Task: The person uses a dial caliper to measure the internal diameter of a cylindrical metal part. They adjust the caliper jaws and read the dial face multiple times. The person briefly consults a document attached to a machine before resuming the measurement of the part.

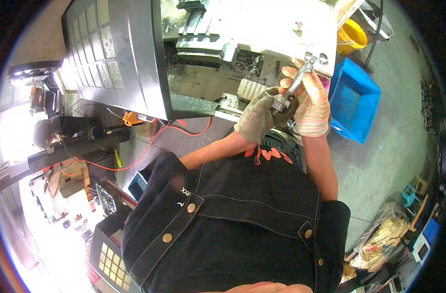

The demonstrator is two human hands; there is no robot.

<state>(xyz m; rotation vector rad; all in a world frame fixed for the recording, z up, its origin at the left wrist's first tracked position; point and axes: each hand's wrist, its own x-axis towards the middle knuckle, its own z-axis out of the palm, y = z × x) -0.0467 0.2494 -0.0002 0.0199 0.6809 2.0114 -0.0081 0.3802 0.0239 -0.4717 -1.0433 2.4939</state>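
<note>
Both my hands are raised in front of a machine, each in a work glove. My left hand [256, 117], in a grey-green glove, grips a dark ring-shaped metal part [284, 113]. My right hand [311, 105], in a pale striped glove, holds a long silvery metal tool [297, 82] that reaches up toward the machine's light grey housing [281, 29]. The tool's lower end meets the ring part between my two hands. My dark denim shirt fills the lower middle of the view.
A black control panel [115, 53] with key rows hangs at upper left. A blue plastic bin [353, 100] and a yellow bucket [351, 36] stand on the concrete floor at right. Red cables [149, 146] trail at left. Bags and clutter lie at lower right.
</note>
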